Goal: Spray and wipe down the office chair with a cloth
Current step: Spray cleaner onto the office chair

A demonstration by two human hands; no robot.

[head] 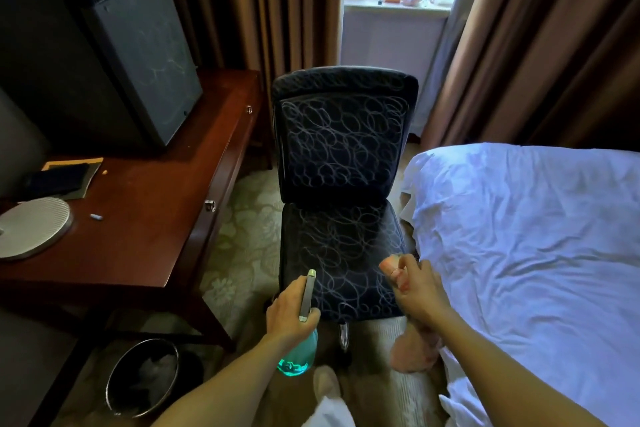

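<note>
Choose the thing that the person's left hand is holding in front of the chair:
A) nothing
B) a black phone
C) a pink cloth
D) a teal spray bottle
D: the left hand grips the teal spray bottle by its top, at the front edge of the office chair; the pink cloth is in the right hand.

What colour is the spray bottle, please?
The spray bottle is translucent teal, seen in the head view.

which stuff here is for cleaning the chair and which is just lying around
For the job:
office chair
spray bottle, held in the left hand
pink cloth, held in the right hand

Lying about:
desk
black box on it
waste bin
bed
</note>
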